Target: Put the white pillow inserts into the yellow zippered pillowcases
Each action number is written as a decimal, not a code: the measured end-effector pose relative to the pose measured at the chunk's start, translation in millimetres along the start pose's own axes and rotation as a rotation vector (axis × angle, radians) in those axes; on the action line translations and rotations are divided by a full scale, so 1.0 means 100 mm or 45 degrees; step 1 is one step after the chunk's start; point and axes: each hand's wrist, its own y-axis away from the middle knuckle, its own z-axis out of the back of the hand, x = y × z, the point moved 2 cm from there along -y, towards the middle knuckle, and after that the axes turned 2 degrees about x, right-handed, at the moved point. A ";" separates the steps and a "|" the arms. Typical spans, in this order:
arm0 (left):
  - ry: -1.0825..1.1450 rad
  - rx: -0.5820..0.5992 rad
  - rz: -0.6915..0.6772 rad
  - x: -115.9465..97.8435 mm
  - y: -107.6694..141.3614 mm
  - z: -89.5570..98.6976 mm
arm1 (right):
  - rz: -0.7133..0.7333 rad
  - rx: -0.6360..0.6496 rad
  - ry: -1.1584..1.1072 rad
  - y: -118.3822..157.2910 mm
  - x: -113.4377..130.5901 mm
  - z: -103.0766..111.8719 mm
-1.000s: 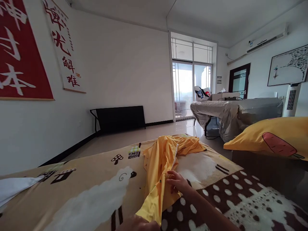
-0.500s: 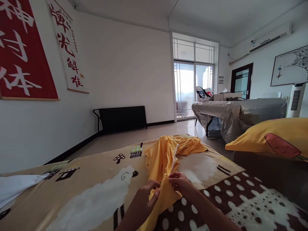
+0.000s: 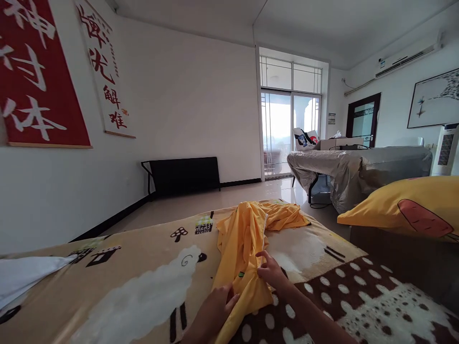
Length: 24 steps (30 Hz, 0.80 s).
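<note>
A crumpled yellow cloth (image 3: 247,229) lies on the patterned blanket, with a thin white strip along one edge and a small dark green patch near its middle. Its near end spreads between my hands and runs toward me. My left hand (image 3: 216,306) is closed on the left edge of this near end, thumb and fingers on the fabric. On the other side my right hand (image 3: 272,273) pinches the cloth by the white strip, index finger curved forward. Part of the fabric below my left hand is out of view.
The beige and brown blanket (image 3: 143,291) with sheep covers the surface beneath. A white cloth (image 3: 28,277) lies at left, a yellow pillow with a carrot print (image 3: 380,203) at right. Beyond stand a plastic-covered table (image 3: 390,165) and a black folded panel (image 3: 184,176).
My hands have moved slightly apart, the left one toward me. The bunched fabric between them has spread out, and the dark green patch now shows.
</note>
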 end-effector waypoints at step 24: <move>-0.313 0.235 -0.280 -0.86 0.36 -0.09 | 0.249 -0.159 0.966 0.30 0.23 -0.07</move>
